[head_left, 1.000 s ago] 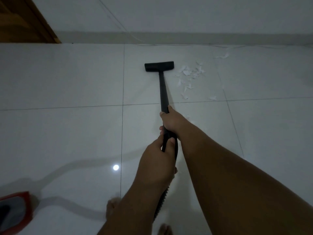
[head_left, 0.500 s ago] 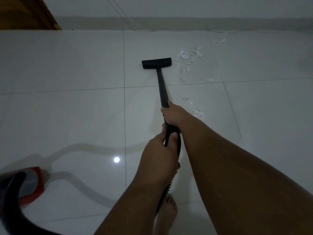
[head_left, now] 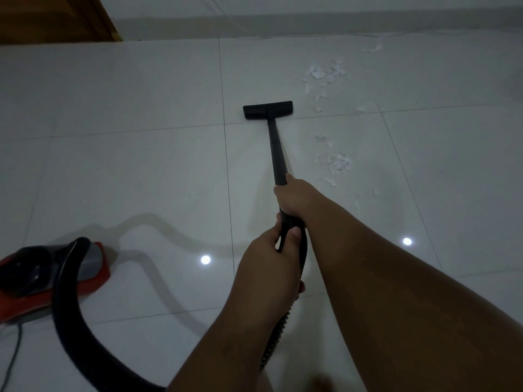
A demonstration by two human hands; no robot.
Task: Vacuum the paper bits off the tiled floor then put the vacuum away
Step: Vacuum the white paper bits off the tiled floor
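A black vacuum wand (head_left: 276,154) runs from my hands to its flat floor nozzle (head_left: 267,109), which rests on the white tiled floor (head_left: 141,165). My right hand (head_left: 294,195) grips the wand higher up. My left hand (head_left: 273,264) is closed around the handle where the ribbed hose (head_left: 276,338) begins. White paper bits lie right of the nozzle: one cluster (head_left: 325,76) beyond it, another cluster (head_left: 338,162) beside the wand. The red and grey vacuum body (head_left: 85,267) sits at the lower left, with its thick black hose (head_left: 70,306) curving over it.
A wall and skirting (head_left: 311,21) run along the far edge of the floor. A wooden door or cabinet (head_left: 56,15) stands at the top left. A thin cable (head_left: 14,352) trails near the vacuum body. A few paper bits (head_left: 373,48) lie by the wall.
The nozzle has been pulled back toward me, away from the far paper cluster. The view has swung so the vacuum body and hose now show fully at the lower left.
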